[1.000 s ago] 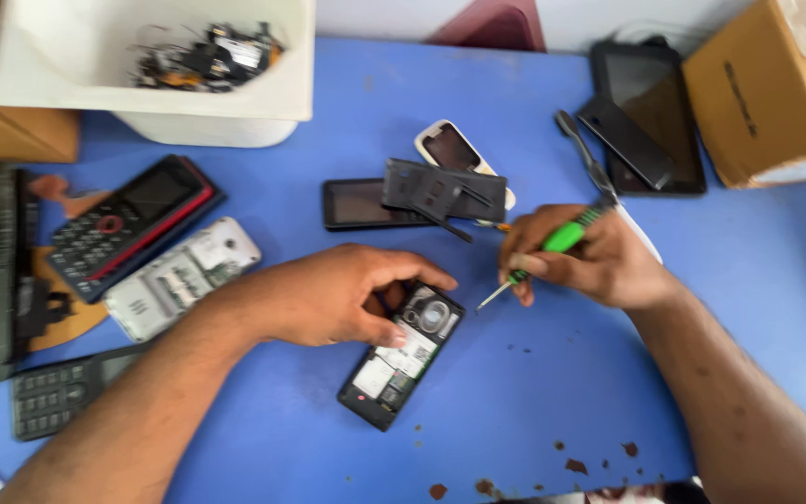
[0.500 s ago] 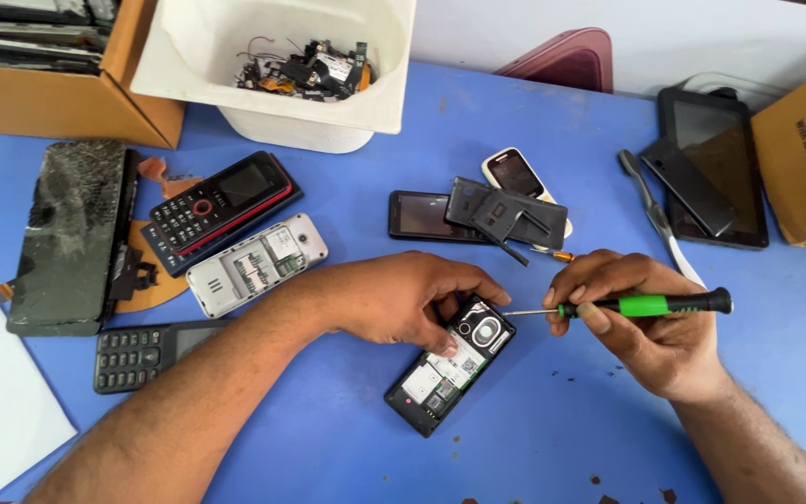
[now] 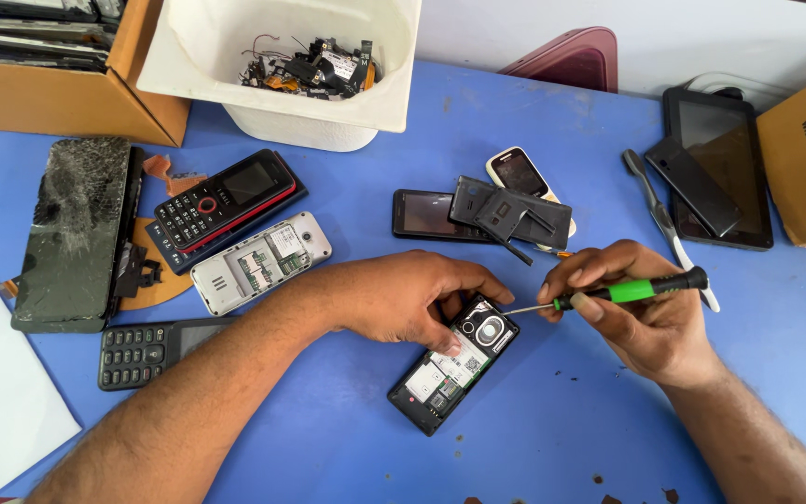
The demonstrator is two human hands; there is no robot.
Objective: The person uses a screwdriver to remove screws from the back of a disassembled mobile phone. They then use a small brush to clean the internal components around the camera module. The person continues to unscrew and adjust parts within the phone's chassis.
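Step in hand: you're at the screws on the opened phone [image 3: 454, 364], back cover off, circuit board showing, lying slantwise on the blue worktop [image 3: 552, 439] right in front of you.
Left hand: your left hand [image 3: 412, 299] lies across the phone's upper end, fingers curled down and pressing on its edge to pin it flat.
Right hand: your right hand [image 3: 641, 313] is closed around the green-handled screwdriver [image 3: 608, 295], thumb and fingers pinching the shaft end of the grip; the thin tip reaches toward the phone's top corner by the round camera ring.
Next move, as I judge it: seat the tip squarely in the screw head before turning, and keep that left hand pressing so the phone can't spin.
Nearby: black back cover pieces [image 3: 510, 210] rest over a dark phone and a white one just beyond your hands; a red-and-black keypad phone [image 3: 221, 198] and a silver opened phone [image 3: 261, 261] lie to the left.
In the way: little, really; your own left fingertips crowd the screw corner, and small dark crumbs dot the worktop near your right wrist.
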